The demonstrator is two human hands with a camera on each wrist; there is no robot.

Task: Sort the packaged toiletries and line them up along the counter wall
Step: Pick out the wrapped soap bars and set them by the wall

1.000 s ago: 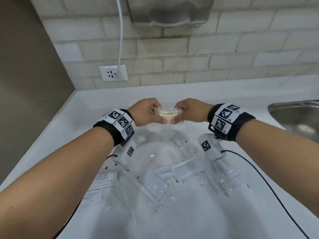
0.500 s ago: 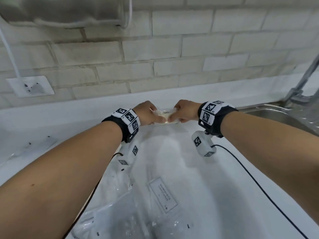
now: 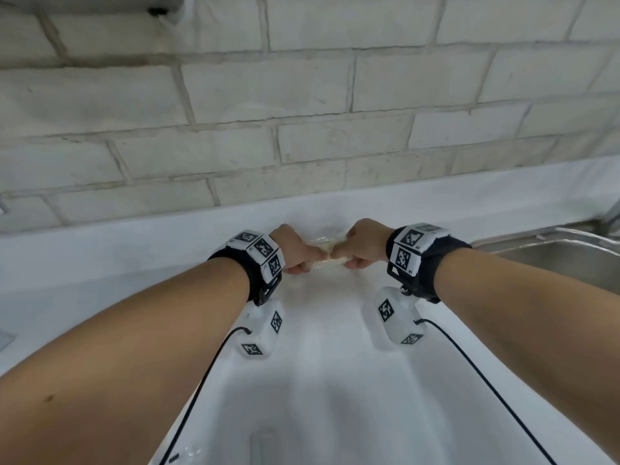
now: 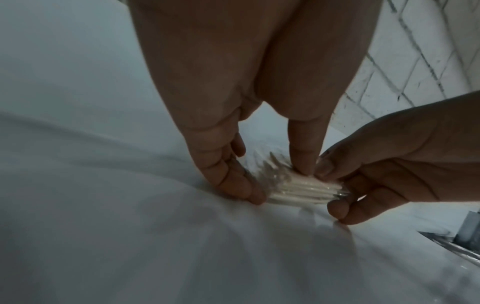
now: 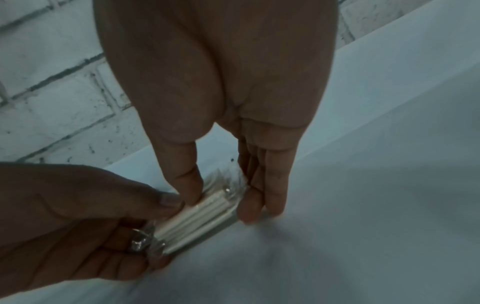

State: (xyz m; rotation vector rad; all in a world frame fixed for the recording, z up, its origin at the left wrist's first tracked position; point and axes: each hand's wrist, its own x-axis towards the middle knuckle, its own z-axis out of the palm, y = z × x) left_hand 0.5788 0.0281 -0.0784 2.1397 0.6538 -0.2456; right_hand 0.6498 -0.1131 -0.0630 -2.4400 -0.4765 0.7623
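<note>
A clear plastic packet of white cotton swabs (image 3: 327,245) lies low on the white counter (image 3: 328,380), close to the foot of the brick wall. My left hand (image 3: 307,261) pinches its left end and my right hand (image 3: 352,256) pinches its right end. In the left wrist view the packet (image 4: 301,189) sits between my thumb and fingers (image 4: 233,185), touching the counter. The right wrist view shows the packet (image 5: 207,214) held the same way, with the crinkled end under my right fingers (image 5: 259,197). The hands hide both ends of the packet in the head view.
A steel sink (image 3: 553,260) is sunk into the counter at the right, with a tap base (image 3: 614,213) at the far right edge. The brick wall (image 3: 302,112) rises behind a raised white ledge. One clear packet (image 3: 265,444) shows at the bottom edge.
Both hands carried the swab packet forward and down to the counter by the wall. The view shifted right and forward, so the pile of packets and the wall socket dropped out of view.
</note>
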